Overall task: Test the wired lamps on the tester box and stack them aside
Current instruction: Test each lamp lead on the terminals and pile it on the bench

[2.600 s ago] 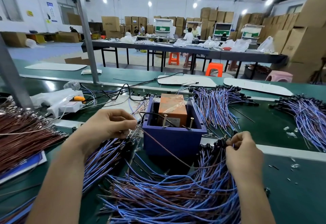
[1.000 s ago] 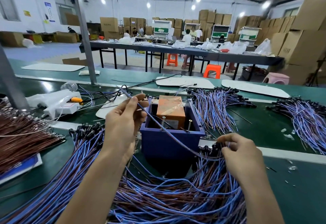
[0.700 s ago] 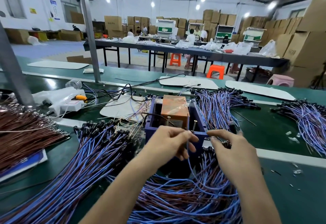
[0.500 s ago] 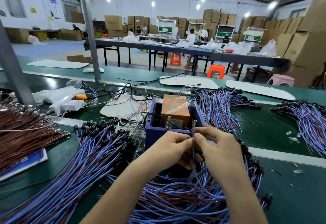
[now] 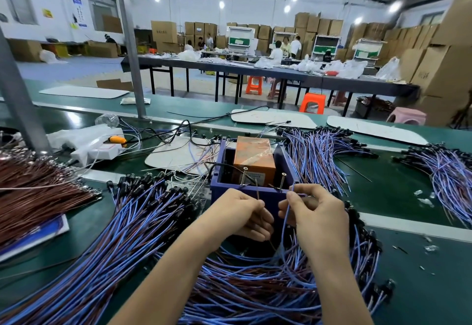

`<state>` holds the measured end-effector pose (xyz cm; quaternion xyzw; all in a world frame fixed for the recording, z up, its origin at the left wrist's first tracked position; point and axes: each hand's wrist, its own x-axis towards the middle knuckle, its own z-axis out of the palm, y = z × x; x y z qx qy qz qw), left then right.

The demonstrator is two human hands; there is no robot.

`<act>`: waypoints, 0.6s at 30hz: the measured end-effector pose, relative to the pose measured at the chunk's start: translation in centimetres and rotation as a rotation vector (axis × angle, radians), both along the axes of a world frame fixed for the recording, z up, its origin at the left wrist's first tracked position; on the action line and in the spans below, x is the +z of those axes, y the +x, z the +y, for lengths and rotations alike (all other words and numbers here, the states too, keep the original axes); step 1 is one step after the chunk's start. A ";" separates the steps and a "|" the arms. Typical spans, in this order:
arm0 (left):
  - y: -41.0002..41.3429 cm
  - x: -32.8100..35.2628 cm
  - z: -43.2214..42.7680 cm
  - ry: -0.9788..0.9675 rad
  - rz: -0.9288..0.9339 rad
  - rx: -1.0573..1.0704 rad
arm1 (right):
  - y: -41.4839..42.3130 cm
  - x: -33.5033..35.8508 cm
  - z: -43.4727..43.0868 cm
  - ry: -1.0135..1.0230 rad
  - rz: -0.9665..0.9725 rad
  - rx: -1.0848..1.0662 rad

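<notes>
Hands close together at the near wall of a purple plastic tester box (image 5: 220,191), which stands mid-way along the green matte surface (image 5: 398,197), toward its near edge.

Head view, the only one:
- Left hand (image 5: 237,213) with fingers (image 5: 258,214) curled, pinching a thin brown lead (image 5: 257,192).
- Right hand (image 5: 318,213) with thumb and forefinger pressed together on a thin blue lead (image 5: 287,213).
- Both leads nearly upright, rising out of the tangle below, tips pointing away from the body.
- Two slim metal screws upright at the box's near rim: left screw (image 5: 244,175) just beyond the brown tip, right screw (image 5: 282,180) just beyond the blue tip. Tips apparently not yet touching metal.
- Each hand about equally near its own screw; likely next, a short push forward to make contact.
- Lamp bulb end hidden under the hands.
- Glossy tape-wrapped orange block (image 5: 255,154) inside the box.
- Loose heap (image 5: 255,289) of blue and brown wires with small black lamp heads along the near edge.
- Combed, fanned stack (image 5: 132,225) toward the left edge.
</notes>
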<state>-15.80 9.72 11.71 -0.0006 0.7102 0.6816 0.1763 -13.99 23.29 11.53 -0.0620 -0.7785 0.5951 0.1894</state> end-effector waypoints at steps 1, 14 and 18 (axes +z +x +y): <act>-0.1 -0.1 -0.1 -0.015 -0.024 0.012 | 0.0 -0.1 0.1 0.028 -0.012 -0.008; -1.4 -1.6 -0.8 -0.030 -0.139 0.061 | -0.6 -1.5 0.0 0.246 -0.105 0.093; -1.4 -1.7 -0.7 -0.013 -0.143 0.066 | -0.7 -1.7 -0.1 0.252 -0.114 0.122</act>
